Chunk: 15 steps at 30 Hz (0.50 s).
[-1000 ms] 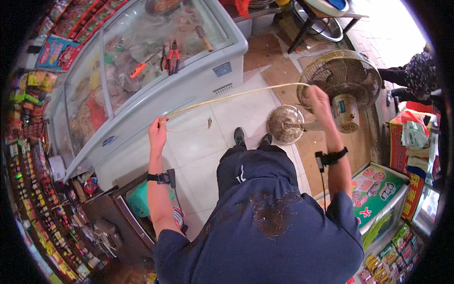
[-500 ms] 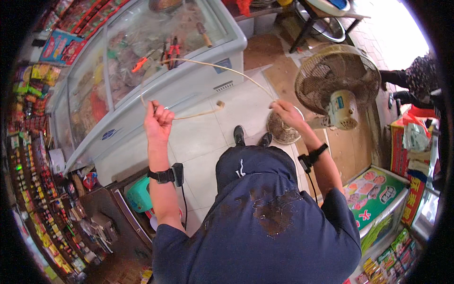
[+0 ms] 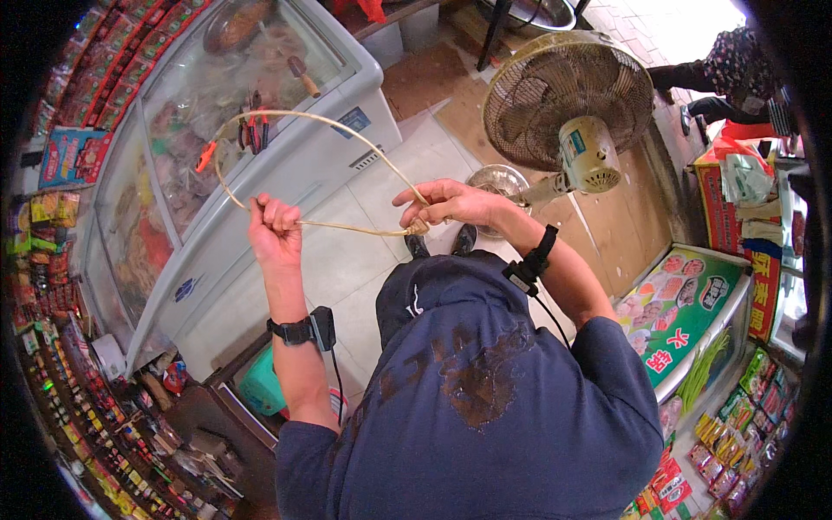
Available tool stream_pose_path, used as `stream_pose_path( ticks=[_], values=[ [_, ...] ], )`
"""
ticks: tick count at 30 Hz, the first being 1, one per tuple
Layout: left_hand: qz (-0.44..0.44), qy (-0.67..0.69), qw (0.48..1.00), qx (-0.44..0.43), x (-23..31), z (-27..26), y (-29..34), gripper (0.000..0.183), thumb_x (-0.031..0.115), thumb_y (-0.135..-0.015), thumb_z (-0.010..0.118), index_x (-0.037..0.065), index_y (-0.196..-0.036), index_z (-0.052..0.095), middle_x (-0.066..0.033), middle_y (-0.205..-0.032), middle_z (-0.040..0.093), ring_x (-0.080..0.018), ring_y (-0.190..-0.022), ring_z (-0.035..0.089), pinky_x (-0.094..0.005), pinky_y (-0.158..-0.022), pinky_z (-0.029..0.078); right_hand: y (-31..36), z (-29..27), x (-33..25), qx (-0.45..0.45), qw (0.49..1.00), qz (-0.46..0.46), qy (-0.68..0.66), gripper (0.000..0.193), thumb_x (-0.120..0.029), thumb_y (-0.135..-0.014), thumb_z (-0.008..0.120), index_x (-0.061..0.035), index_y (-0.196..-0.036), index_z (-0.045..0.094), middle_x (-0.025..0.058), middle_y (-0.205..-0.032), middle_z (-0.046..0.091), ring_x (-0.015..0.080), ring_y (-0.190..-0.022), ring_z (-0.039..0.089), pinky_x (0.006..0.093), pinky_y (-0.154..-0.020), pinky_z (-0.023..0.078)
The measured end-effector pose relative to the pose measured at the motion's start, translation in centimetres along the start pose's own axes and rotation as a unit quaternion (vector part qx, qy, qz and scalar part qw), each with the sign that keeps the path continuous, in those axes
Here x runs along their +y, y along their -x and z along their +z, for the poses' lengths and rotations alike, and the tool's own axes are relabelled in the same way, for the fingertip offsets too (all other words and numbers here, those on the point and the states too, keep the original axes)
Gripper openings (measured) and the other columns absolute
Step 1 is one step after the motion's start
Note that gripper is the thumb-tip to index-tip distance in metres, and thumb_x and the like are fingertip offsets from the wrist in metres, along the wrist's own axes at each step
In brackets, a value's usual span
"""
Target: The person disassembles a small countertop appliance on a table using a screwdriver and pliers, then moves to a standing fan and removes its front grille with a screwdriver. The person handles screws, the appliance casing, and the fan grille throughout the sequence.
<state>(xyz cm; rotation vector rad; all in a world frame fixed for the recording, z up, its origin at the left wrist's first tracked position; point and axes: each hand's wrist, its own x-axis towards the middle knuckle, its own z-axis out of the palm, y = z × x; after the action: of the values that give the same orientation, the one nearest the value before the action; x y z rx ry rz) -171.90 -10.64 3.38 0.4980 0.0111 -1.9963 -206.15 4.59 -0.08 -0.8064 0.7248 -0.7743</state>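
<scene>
Filling the lower middle, a dark blue shirt [image 3: 520,451] with a darker, glossy patch lies nearest. From it the left forearm [image 3: 299,373] rises almost straight, while the right forearm [image 3: 568,277] slants inward from a bent elbow. The left hand [image 3: 276,229] is curled into a fist around a pale yellow cord [image 3: 347,228]. The right hand [image 3: 459,204] lies nearly level, fingertips pointing left and loosely spread; the cord runs in to them, but how tightly they close on it I cannot tell. Between the hands the cord makes a tall arch and a flatter nearer stretch, ending in a knobby end piece [image 3: 418,228] just below the right hand. Beyond stand a pedestal fan [image 3: 537,104] and a chest freezer [image 3: 368,82] with red-handled pliers [image 3: 255,135] on top.
</scene>
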Motion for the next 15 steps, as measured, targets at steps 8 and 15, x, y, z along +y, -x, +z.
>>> stream_pose_path(
  ticks=[8, 15],
  values=[
    [0.051, -0.037, 0.995, 0.077, 0.3, -1.8, -0.9, 0.035, 0.034, -0.118, 0.044, 0.008, -0.097, 0.054, 0.0053, -0.064, 0.026, -0.0100, -0.052, 0.019, -0.0297, -0.054, 0.026, 0.8, 0.6, -0.1, 0.005, 0.999, -0.042, -0.009, 0.045, -0.011, -0.099, 0.074, 0.0008, -0.141, 0.064, 0.0082, -0.126, 0.074, 0.0142, -0.115, 0.066, 0.0327, -0.105, 0.051],
    [0.099, -0.266, 0.958, 0.037, -0.6, -1.4, -0.6, 0.026, 0.026, -0.114, 0.058, 0.011, -0.093, 0.060, 0.0076, -0.064, 0.031, -0.0068, -0.053, 0.025, -0.0288, -0.057, 0.031, -0.1, -2.2, 5.7, 0.143, 0.946, -0.075, 0.281, 0.050, -0.018, -0.094, 0.077, 0.0004, -0.139, 0.064, 0.0147, -0.135, 0.071, 0.0258, -0.124, 0.067, 0.0393, -0.110, 0.051]
  ],
)
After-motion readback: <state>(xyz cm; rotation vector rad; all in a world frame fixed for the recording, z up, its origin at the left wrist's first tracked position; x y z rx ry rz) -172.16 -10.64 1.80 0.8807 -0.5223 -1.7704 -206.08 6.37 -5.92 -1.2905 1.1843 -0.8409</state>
